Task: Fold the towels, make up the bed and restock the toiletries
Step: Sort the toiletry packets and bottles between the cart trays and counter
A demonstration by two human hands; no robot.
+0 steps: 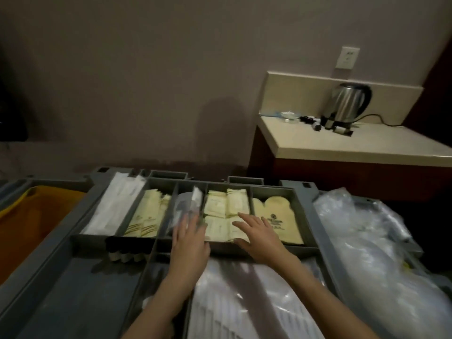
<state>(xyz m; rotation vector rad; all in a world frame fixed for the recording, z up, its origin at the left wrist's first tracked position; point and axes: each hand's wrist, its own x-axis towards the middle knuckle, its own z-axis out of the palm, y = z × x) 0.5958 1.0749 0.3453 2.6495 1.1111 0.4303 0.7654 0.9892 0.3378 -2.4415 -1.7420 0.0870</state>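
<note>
A grey divided cart tray [305,216] holds toiletry supplies in side-by-side compartments. Cream sachets [217,211] fill the middle compartment. My right hand [259,234] lies on them with fingers spread and straight. My left hand [189,238] reaches into the compartment to the left, its straight fingers against clear plastic packets [187,206]; motion blur hides the fingertips. Further left are cream packets [149,214] and long white wrapped items [115,204]. Cream mitt-shaped packets [276,218] lie at the right end. Small dark bottles [124,250] stand in front.
A pile of white plastic-wrapped packs [244,297] lies under my forearms, and clear plastic bags [371,241] are heaped on the right. An orange bag [31,216] hangs on the left. Behind, a counter [342,143] carries a steel kettle [347,104] with its cord.
</note>
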